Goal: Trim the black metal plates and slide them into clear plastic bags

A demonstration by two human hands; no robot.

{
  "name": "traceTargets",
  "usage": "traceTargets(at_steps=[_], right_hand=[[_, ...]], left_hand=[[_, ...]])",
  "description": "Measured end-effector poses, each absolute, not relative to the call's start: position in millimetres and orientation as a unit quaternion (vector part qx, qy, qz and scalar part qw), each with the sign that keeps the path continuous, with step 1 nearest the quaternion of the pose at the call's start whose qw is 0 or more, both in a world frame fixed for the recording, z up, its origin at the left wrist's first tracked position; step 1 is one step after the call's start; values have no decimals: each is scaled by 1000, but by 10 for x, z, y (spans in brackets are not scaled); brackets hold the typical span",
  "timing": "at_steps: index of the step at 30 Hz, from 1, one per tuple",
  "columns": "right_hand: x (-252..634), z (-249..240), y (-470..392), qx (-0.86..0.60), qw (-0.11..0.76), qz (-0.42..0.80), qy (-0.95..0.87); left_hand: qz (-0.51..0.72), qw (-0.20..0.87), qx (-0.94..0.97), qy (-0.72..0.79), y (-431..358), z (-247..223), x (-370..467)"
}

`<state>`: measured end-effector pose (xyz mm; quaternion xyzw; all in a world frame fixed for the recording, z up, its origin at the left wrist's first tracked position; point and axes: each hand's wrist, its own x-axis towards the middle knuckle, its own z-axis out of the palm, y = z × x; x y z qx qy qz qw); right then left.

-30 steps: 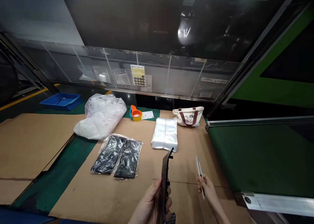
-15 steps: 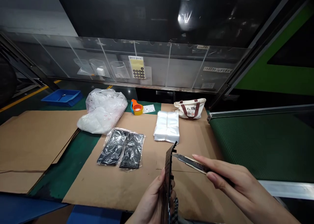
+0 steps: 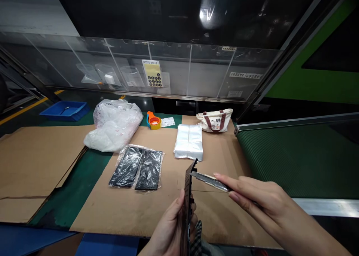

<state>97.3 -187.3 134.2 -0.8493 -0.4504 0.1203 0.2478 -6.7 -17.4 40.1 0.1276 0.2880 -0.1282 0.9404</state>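
My left hand [image 3: 175, 218] grips a thin black plastic panel [image 3: 188, 196] on edge, its long side upright, with small tabs along its right side. A utility knife [image 3: 210, 181] is pinched in my right hand [image 3: 258, 203], its blade pointing left. The blade tip meets the panel's right edge near the top; whether it touches is hard to tell. Beyond the panel lies a stack of clear plastic bags [image 3: 188, 142]. To the left, two black pieces in clear wrapping [image 3: 137, 168] lie side by side on the cardboard [image 3: 112, 215].
A white plastic bag [image 3: 114, 125], an orange tape dispenser [image 3: 153, 121] and a white tote bag [image 3: 215, 121] stand along the back. A blue tray [image 3: 66, 112] is at the far left. A green conveyor belt [image 3: 303, 158] runs along the right.
The knife blade has moved slightly left and up against the panel's edge, with my right hand following. My left hand still holds the panel. The whole view has shifted a little.
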Motion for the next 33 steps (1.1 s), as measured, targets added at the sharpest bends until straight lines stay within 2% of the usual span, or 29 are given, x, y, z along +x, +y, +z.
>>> traceTargets(at_steps=[17,24,33], right_hand=[[943,1468,-1848,-844,244,60,-474],[895,1502,-1882,-826,214,100,-511],[953,1487,-1830,-843,238,51,-480]], left_hand=[[-130,953,132,241,-150,447,-94],[-136,950,130,248,-165,433,-72],[-129,960,137,205,-156,435,-59]])
